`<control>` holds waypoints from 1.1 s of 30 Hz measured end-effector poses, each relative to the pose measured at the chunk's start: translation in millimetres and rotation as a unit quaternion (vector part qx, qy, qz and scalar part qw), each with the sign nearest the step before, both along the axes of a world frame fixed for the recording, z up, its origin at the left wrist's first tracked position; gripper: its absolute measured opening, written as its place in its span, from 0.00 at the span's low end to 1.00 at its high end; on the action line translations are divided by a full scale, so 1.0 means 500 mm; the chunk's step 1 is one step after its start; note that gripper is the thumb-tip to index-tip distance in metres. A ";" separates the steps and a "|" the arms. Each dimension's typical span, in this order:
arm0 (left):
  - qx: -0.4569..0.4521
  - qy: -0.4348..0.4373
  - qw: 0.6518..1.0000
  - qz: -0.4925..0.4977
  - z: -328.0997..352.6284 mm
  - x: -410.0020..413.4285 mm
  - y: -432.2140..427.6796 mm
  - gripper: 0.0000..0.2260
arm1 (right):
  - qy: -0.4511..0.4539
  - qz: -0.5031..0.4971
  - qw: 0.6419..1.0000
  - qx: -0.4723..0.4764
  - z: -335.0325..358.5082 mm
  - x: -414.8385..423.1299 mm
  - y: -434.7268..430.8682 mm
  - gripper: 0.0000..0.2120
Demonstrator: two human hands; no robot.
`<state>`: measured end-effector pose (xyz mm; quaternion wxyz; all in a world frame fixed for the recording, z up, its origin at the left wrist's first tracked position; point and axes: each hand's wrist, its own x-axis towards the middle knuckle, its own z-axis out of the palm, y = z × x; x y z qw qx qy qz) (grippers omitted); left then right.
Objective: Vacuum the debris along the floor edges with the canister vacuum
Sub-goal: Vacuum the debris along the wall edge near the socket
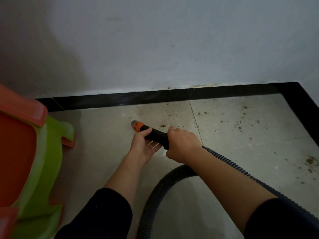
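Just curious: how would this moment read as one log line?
right hand grips black plastic vacuum wand with orange collar | left hand holds it nearer tip | scattered brown debris right of tip

The only camera, worn on the person's head, is looking forward and steeply down, facing the white wall (172, 40) and the black skirting strip (155, 96) where they are meeting the tiled floor (241, 135). It is sitting close to the work (the left hand (143, 145) and right hand (183, 144) on the vacuum wand (156, 134) are filling the middle of the wide-angle frame).
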<state>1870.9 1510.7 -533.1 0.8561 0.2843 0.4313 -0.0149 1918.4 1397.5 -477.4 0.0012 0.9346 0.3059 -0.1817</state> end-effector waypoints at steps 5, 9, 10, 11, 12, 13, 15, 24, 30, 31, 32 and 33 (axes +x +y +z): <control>0.007 0.002 1.000 0.007 -0.004 0.000 0.015 0.04 | -0.005 0.001 1.000 0.003 -0.008 0.000 0.016 0.19; 0.008 0.001 1.000 0.014 -0.010 -0.001 0.026 0.05 | -0.018 0.010 1.000 0.003 -0.016 -0.002 0.026 0.20; 0.007 0.000 1.000 0.016 -0.012 -0.001 0.029 0.05 | -0.022 0.011 1.000 0.004 -0.019 -0.002 0.030 0.20; 0.007 0.001 1.000 0.017 -0.013 0.000 0.034 0.05 | -0.026 0.011 1.000 0.006 -0.021 -0.003 0.034 0.20; 0.006 0.002 1.000 0.019 -0.015 0.000 0.038 0.05 | -0.030 0.011 0.999 0.008 -0.024 -0.004 0.038 0.20; 0.007 0.004 1.000 0.019 -0.016 0.001 0.042 0.06 | -0.032 0.012 0.999 0.011 -0.026 -0.004 0.042 0.20; 0.010 0.005 1.000 0.018 -0.018 0.003 0.049 0.06 | -0.032 0.012 0.999 0.014 -0.028 -0.004 0.048 0.19; 0.010 0.001 1.000 -0.001 -0.015 0.016 0.030 0.04 | -0.029 -0.004 1.000 0.011 -0.020 0.003 0.027 0.19; 0.009 -0.006 1.000 -0.014 -0.012 0.017 0.010 0.03 | -0.027 -0.006 1.000 0.001 -0.013 0.003 0.004 0.19; 0.010 -0.008 1.000 -0.016 -0.010 0.018 0.005 0.03 | -0.028 -0.008 1.000 -0.001 -0.012 0.004 -0.001 0.18; 0.010 -0.009 1.000 -0.019 -0.008 0.021 0.000 0.04 | -0.030 -0.010 0.999 -0.003 -0.010 0.005 -0.006 0.18; 0.008 -0.011 1.000 -0.022 -0.006 0.023 -0.005 0.04 | -0.032 -0.010 0.999 -0.006 -0.009 0.006 -0.010 0.18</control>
